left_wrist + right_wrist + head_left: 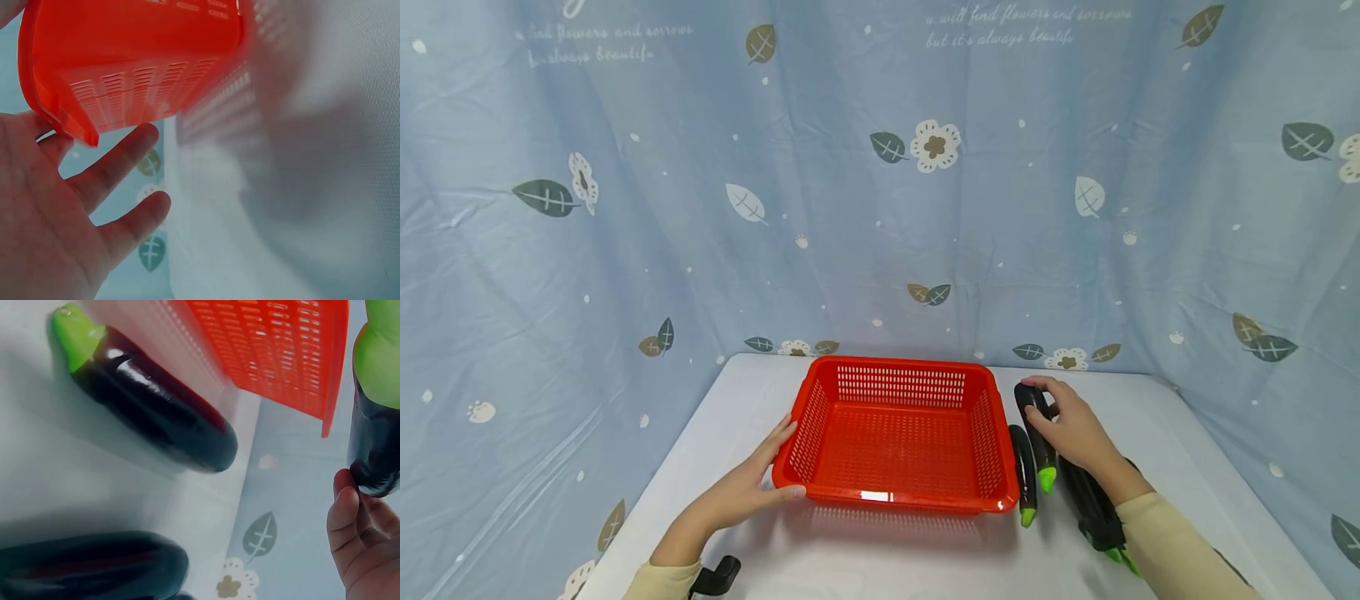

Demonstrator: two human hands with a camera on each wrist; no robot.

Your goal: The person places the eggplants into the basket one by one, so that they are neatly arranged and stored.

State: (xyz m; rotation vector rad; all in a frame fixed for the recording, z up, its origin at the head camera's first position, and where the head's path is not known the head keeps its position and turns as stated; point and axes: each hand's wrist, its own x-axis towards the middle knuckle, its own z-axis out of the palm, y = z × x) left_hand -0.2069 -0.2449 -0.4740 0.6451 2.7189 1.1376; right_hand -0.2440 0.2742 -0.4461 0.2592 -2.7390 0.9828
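My left hand (741, 492) rests at the left end of a red plastic basket (910, 500), thumb at the front corner and fingers along the left rim. In the left wrist view, its fingers (115, 165) are spread and mostly straight beside the basket wall. With thumb and fingers, my right hand (1071, 425) holds a dark eggplant (1047, 457), raised above the table in the right wrist view, its green cap up. A second eggplant (1024, 467) lies alongside the basket's right wall. More eggplants (1081, 487) lie under the right forearm, partly hidden.
The white table (887, 567) carries the basket in its middle. A blue curtain (850, 217) printed with leaves and flowers hangs behind and at both sides. A black object (718, 577) sits by the left wrist.
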